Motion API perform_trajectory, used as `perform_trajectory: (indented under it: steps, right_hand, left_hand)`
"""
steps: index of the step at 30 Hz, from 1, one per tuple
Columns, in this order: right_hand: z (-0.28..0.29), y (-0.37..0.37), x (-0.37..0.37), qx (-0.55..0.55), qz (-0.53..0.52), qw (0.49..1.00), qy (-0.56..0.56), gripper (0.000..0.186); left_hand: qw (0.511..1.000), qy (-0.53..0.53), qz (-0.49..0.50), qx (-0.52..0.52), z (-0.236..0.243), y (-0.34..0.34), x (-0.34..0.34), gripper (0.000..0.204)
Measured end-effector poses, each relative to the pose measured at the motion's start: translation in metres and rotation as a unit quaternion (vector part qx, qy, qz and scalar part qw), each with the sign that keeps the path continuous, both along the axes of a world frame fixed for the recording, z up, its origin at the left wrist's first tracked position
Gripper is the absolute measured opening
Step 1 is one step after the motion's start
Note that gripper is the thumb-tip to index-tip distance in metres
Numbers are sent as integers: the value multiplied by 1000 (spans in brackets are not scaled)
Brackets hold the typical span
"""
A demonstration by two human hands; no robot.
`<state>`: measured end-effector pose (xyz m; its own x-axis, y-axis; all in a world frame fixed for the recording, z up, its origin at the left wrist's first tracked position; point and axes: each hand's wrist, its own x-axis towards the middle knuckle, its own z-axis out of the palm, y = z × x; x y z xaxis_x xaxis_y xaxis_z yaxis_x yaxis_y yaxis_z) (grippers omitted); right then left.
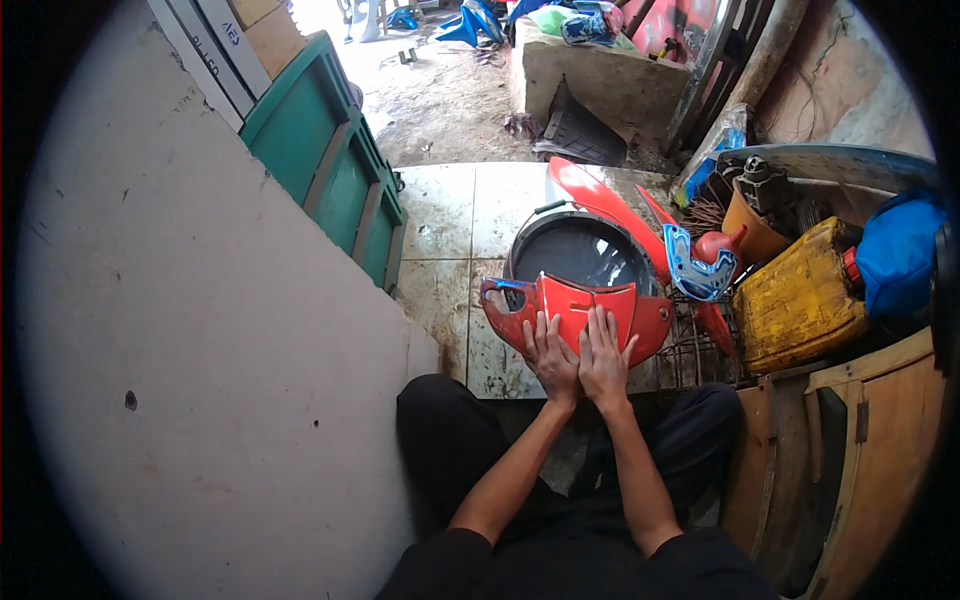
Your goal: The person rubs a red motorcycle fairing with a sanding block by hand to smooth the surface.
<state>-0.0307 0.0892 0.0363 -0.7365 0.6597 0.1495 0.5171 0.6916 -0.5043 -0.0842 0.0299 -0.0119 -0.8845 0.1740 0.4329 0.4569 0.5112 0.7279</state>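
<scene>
A red plastic motorcycle fairing panel [577,302], with a cutout at its left end and a bluish patch by it, lies across the near rim of a dark round bucket [513,262]. Dark liquid fills the bucket. My left hand [551,358] rests flat on the middle of the panel, fingers stretched out. Beside it and almost touching, my right hand [604,358] also lies flat with its fingers pointing away from me. Nothing shows in either hand; what lies beneath the palms is hidden.
More red panels [604,197] lean behind the bucket, beside a blue-and-white curved part [698,270]. A dirty yellow jerrycan [803,297], an orange container [757,222] and a blue bag [905,255] crowd the right. A white wall [220,340] and green door [335,165] bound the left.
</scene>
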Motion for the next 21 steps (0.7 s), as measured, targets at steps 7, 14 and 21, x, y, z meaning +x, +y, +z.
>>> perform_trajectory:
  steps: [7, 14, 21]
  right_hand:
    - [27, 67, -70, -53, 86, 989, -107, 56]
    - [-11, -17, 31, -23, 33, 999, -5, 59]
    - [13, 64, -36, -36, 5, 998, -49, 57]
  left_hand:
    - [999, -29, -20, 12, 14, 3, 4, 36]
    - [1000, 0, -9, 18, 7, 2, 2, 37]
    - [999, -22, -30, 23, 14, 10, 9, 37]
